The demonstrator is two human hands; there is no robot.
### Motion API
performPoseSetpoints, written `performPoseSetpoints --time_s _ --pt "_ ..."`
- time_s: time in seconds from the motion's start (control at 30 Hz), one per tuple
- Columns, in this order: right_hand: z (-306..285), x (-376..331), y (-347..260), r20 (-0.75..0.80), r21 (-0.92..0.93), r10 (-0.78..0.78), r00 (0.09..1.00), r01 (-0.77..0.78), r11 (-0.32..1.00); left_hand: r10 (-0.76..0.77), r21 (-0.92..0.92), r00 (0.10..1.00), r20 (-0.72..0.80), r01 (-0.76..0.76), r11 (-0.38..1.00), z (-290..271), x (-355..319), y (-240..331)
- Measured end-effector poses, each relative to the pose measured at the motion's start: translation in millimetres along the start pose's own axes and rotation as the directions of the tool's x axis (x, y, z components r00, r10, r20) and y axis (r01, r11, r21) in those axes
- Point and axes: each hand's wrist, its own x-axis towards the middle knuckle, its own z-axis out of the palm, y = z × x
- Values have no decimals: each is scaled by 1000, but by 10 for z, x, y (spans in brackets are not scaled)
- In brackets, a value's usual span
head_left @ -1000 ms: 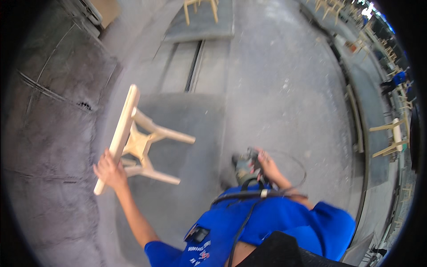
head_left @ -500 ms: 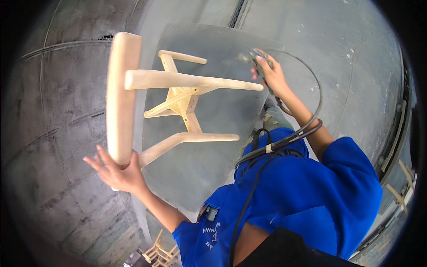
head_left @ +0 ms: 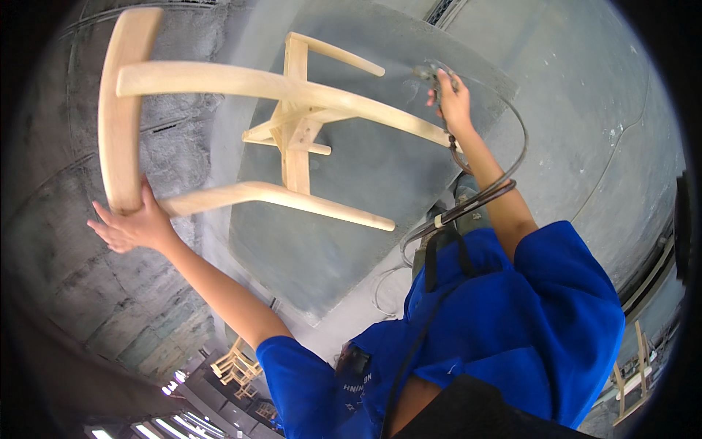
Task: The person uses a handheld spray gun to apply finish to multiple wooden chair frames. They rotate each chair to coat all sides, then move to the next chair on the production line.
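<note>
A pale bare-wood chair frame (head_left: 296, 89) is tilted in front of me, its legs pointing right and its wide backrest board (head_left: 119, 110) at the left. My left hand (head_left: 137, 225) holds the near end of that board, the thumb lying against the wood and the other fingers spread past the edge. Beyond the leg ends, my right hand (head_left: 458, 108) is wrapped around a spray gun (head_left: 439, 86). The gun's nozzle points left toward the frame, and a faint haze shows by it. From the gun a dark hose (head_left: 526, 135) loops back over my right forearm.
A large grey panel (head_left: 351, 256) lies behind and below the chair frame. Stained grey walling (head_left: 51, 219) stands at the left. More wooden chair frames (head_left: 235, 369) are at the lower left, with wooden pieces (head_left: 635, 373) at the lower right. Bundled hoses (head_left: 468, 205) cross near my waist.
The chair frame has swung up and to the left with my left hand, and its tilt has changed. My right hand has shifted slightly right with the spray gun.
</note>
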Motion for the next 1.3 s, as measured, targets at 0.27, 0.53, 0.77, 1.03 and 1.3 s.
performPoseSetpoints --time_s 0.27,0.53,0.77,1.03,1.3 --pt "-1383 -532 962 -156 -215 -3 988 -31 976 -220 -571 776 591 595 565 513 -2555 1026" --pt "-1595 -953 1826 -32 -408 203 979 -198 891 -262 -130 50 964 946 -298 -658 -4858 2499" --pt "440 -700 2105 360 -127 153 920 -114 985 -302 -109 11 953 945 -309 -437 -4361 2652" --pt "2007 -298 2607 333 99 224 916 -270 958 -287 -42 -45 957 956 -290 -70 -4201 2400" --pt "575 -668 3415 69 -102 504 861 -496 862 -274 -10 -73 959 958 -288 -109 -4229 2342"
